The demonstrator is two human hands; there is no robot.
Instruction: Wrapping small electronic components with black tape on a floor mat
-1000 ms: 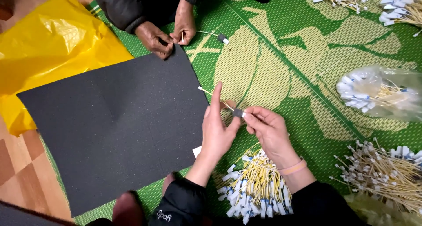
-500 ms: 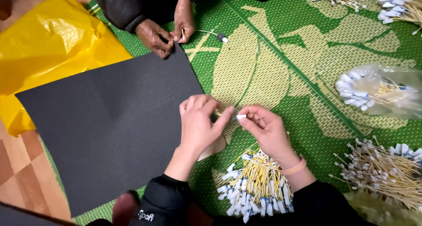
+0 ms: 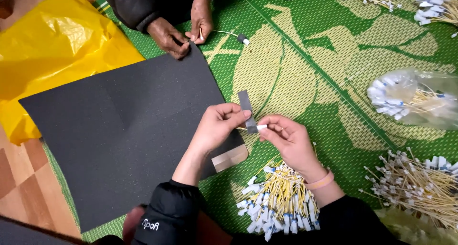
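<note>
Grey strip now lifted off the black sheet.
I see the left hand (image 3: pixel 217 126) pinching a grey strip (image 3: pixel 247 110) upright, raised since a moment ago; the right hand (image 3: pixel 286 139) clamps a white-tipped yellow stick (image 3: pixel 260 127) against it.

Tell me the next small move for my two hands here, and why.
Probably fold the grey strip down around the thin yellow piece. The left hand pinches the strip's lower end so it stands up free, and the right hand holds the white tip right beside it, with the two hands almost meeting. The strip looks unwrapped so far.
</note>
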